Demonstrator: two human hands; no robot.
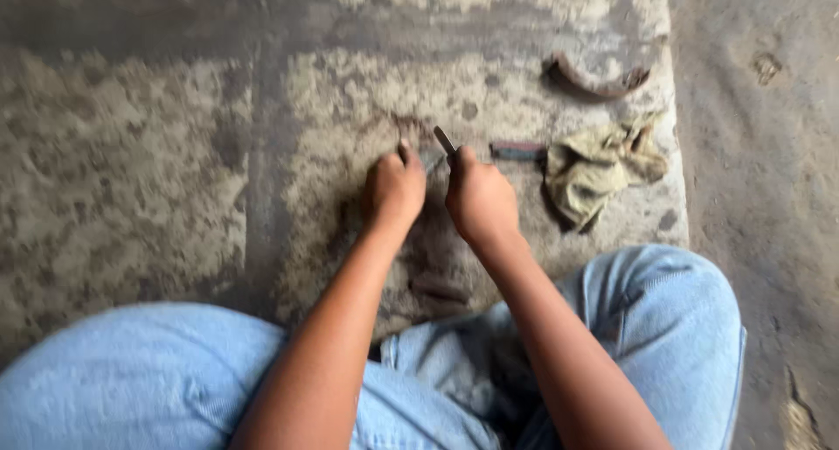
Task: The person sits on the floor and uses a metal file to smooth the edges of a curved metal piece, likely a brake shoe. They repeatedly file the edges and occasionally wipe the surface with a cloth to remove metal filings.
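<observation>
Left hand: the left hand (393, 188) was pressed low on the concrete slab (157, 170), fingers curled down over something small that the picture did not show clearly; whether it gripped or only pinned it, I could not tell.
Right hand: the right hand (479, 198) was clenched round a thin flat tool (445, 141), whose tip stuck up and away from the knuckles, just beside the left thumb.
Where the work lay: between the two hands, near the middle of the slab, well in from its right edge.
Nearby: a short dark bar (518, 150) lay just right of the right hand; a crumpled rag (599, 166) lay beyond it near the slab's right edge; a curved rusty metal piece (594, 79) lay toward the far right corner.
Body: the person's knees, in blue jeans (157, 380), flanked both arms.
Doing it well: as I judged it, the left hand needed to press firm and flat so the piece could not skid, and the tool called for short, controlled strokes angled away from the left thumb, which sat close to its tip.
</observation>
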